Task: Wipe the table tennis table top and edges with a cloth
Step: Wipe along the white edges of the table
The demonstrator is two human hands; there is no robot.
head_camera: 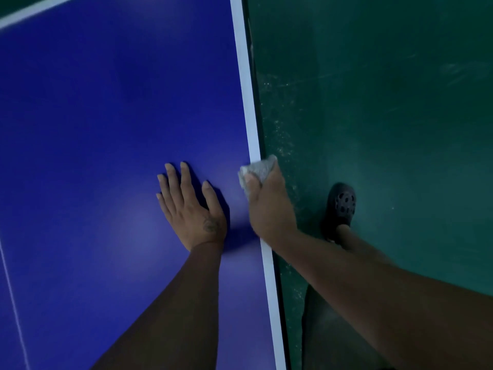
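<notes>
The blue table tennis table top (106, 116) fills the left of the view. Its white side line (246, 76) runs along the right edge, from top to bottom. My left hand (190, 209) lies flat on the blue surface near that edge, fingers spread, holding nothing. My right hand (269, 204) grips a small grey cloth (257, 169) and presses it over the table's edge, straddling the white line. The cloth is bunched, and my fingers partly cover it.
A dusty green floor (386, 102) lies to the right of the table. My foot in a dark perforated clog (342, 204) stands on it close to the edge. A thin white centre line (13, 303) crosses the table at lower left, and another white line (32, 10) marks its far end.
</notes>
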